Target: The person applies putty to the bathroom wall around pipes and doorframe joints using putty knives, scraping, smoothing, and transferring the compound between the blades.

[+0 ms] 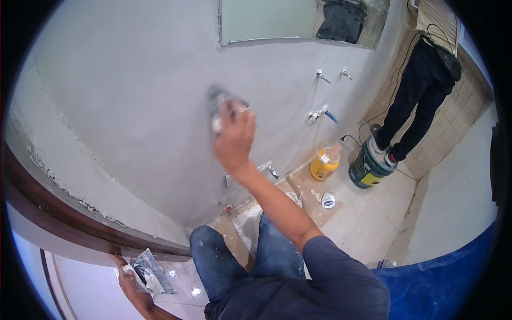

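Valves (321, 76) and a pipe (321, 113) are sticking out of the wall (144, 90) to our right, crowding that side. A yellow bucket (321, 169) and a green bucket (367, 168) are standing past them; a co-worker (424, 90) is standing on the green one. A jar (328, 200) is resting on the floor side, nearer us.

We're gripping a scraper (217, 101) in the closed right hand (236, 133), up at the wall, below and left of the panel (266, 21) (mirror or recess, we can't tell). Its blade is pointing up-left, long edge running roughly up-down; blur is hiding contact. The left hand (128, 285), low left, is clutching a smeared plate (153, 272), its long axis slanting down-right.

The panel's bottom edge is bounding us above, a dark frame (53, 216) lower left. Bare wall is stretching left of the scraper.
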A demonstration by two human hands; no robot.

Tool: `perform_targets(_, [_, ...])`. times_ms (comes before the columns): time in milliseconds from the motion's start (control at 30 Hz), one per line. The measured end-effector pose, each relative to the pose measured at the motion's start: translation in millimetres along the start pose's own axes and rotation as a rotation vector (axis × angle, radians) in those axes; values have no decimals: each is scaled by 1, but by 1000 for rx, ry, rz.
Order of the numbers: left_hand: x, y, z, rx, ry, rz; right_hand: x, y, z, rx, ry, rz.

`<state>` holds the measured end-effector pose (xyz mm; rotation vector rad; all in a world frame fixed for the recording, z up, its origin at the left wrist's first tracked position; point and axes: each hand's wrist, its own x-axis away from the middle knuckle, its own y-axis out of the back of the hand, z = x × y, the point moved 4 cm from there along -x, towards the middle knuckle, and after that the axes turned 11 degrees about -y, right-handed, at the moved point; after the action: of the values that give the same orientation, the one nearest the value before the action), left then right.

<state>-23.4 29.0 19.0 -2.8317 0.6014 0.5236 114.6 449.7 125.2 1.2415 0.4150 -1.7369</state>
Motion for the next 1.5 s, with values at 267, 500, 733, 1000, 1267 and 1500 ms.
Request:
perform_targets(267, [-5,5,5,54,-57,82,-26,51,-3,-29,425,47])
perform_targets(500, [-6,-3,-3,0,-59,79,-90,25,-8,75,498,-145])
perform_targets(733, [-6,1,-3,-5,-39,69,25,10,-38,94,535,47])
perform_targets(1000, [-4,-2,3,-5,-21,62,-37,44,-47,94,470,-20])
perform_targets(1267, [-3,-2,-1,-49,-25,52,-84,14,-57,85,479,-98])
perform_targets(1500, [-3,2,2,-18,-18,31,64,-17,-116,101,414,106])
